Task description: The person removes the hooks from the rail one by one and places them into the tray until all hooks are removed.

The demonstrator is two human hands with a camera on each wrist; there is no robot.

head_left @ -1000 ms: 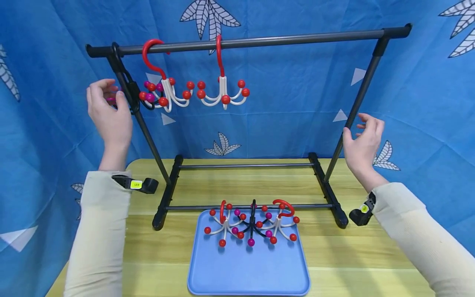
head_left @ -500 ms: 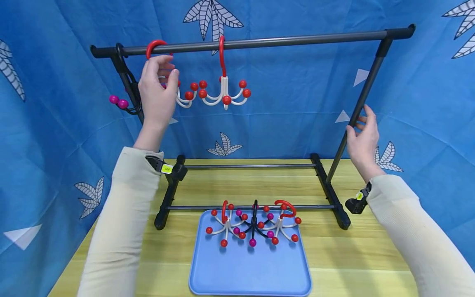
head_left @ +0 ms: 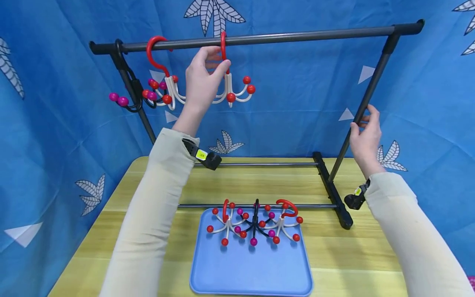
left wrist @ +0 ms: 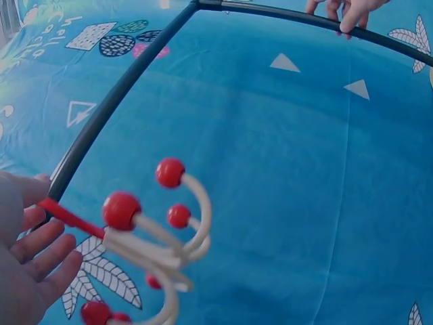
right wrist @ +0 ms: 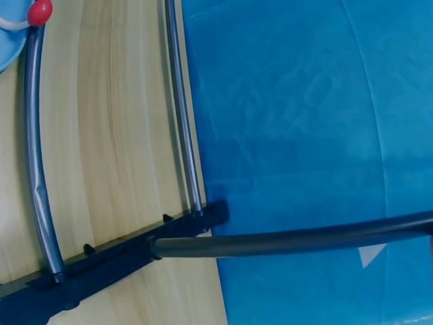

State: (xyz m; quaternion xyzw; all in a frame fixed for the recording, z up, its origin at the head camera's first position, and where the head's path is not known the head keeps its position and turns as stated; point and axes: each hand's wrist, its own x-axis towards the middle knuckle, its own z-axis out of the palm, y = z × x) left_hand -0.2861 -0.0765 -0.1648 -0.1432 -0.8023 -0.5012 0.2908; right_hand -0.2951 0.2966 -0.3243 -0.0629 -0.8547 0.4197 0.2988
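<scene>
Head view: left hand (head_left: 203,80) relaxed at hanger (head_left: 229,84); right hand (head_left: 366,138) grips distant edge post (head_left: 375,80).

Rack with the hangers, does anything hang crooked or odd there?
Yes: the black hanger hangs right at the left post, its magenta balls on both sides, and the red-hooked white hanger beside it leans slightly and overlaps it in view. Nothing looks broken.

The head view looks forward and down at the rack (head_left: 297,36); both wrist views, nearer, share its blue backdrop (head_left: 289,99).
</scene>
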